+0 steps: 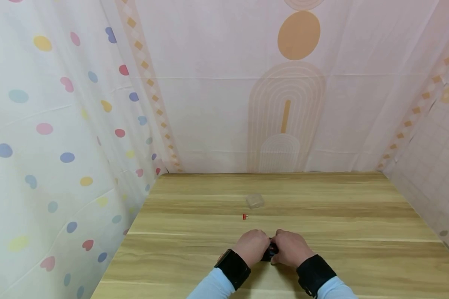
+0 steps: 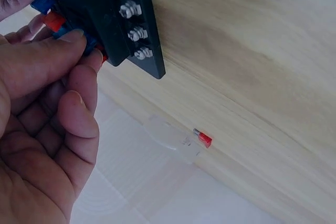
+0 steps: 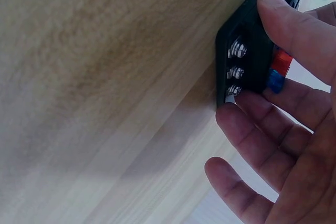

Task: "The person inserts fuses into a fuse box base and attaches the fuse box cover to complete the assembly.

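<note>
Low over the table's front, both hands meet at a black fuse block [image 1: 272, 249] carrying red and blue blade fuses and, along one flange, several metal screw terminals [image 2: 137, 34]. My left hand [image 1: 251, 247] has its thumb and finger on a blue blade fuse [image 2: 90, 41] seated in the block. The right hand [image 1: 293, 248] grips the block, its thumb [image 3: 294, 30] on the black body and fingertips under the far side. A red fuse [image 3: 283, 61] shows beside that hand's fingers. Part of the fuse row is hidden by the fingers.
A loose red blade fuse [image 1: 245, 216] lies on the wooden table [image 1: 179, 232] beyond the hands. Farther back sits a clear plastic cover [image 1: 255, 201]. Patterned curtains [image 1: 209, 116] hang behind the table and along both sides.
</note>
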Available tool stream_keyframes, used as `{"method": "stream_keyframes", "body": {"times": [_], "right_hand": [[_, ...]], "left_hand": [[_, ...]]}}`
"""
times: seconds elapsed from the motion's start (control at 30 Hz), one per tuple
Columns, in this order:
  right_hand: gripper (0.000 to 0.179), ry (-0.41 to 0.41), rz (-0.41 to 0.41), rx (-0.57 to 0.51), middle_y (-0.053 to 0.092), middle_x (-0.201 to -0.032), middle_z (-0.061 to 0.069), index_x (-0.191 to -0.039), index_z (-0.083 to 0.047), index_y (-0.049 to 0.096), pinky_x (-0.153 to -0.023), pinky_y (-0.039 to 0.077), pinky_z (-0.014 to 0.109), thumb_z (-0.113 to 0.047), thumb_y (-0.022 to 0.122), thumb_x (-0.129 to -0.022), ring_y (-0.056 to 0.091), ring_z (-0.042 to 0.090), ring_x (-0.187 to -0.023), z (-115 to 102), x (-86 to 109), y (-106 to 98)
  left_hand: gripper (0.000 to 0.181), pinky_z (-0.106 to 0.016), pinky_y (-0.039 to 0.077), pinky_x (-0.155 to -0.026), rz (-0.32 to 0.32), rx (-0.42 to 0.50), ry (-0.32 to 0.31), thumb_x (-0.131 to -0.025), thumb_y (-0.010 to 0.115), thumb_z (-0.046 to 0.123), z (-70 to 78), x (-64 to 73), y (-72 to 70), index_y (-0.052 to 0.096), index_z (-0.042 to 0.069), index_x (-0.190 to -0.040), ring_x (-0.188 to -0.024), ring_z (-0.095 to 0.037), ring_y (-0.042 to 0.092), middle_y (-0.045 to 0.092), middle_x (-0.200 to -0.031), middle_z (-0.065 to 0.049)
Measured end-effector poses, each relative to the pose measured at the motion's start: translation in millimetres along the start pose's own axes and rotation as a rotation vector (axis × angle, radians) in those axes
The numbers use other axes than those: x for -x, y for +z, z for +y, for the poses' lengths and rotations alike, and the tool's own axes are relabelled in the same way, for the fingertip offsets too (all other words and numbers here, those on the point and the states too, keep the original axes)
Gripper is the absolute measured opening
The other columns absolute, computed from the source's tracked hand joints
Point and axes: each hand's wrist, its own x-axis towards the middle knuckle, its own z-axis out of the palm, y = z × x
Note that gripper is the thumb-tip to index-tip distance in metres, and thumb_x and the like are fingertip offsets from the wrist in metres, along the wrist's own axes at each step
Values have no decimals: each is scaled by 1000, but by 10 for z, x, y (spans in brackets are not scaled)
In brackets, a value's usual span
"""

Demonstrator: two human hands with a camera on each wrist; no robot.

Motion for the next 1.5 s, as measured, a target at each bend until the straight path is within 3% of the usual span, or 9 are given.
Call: {"method": "stream_keyframes", "body": {"times": [0.8, 1.17, 1.5], "right_hand": [[33, -7, -5, 16, 51, -77, -4, -85, -10, 73, -61, 46, 33, -28, 92, -65, 49, 13, -64, -18, -1, -12], [34, -2, -3, 17, 51, -77, -3, -88, -10, 74, -61, 46, 33, -27, 92, -65, 48, 13, -64, -32, 8, -25], [35, 10, -10, 6, 52, -78, -3, -90, -10, 75, -62, 46, 33, -28, 92, -65, 49, 14, -65, -23, -6, -16]], "left_hand": [[11, -18, 49, -65, -36, -77, 28, -81, 82, 16, 59, 20, -6, 71, 20, -81, -69, -5, 57, 61, -74, 7], [13, -19, 50, -65, 2, -119, 24, -78, 84, 18, 50, 27, 28, 72, 19, -82, -69, -6, 58, 63, -75, 6], [10, -21, 50, -65, -2, -52, -1, -81, 81, 13, 34, 29, 21, 71, 17, -81, -69, -7, 58, 62, -75, 6]]}}
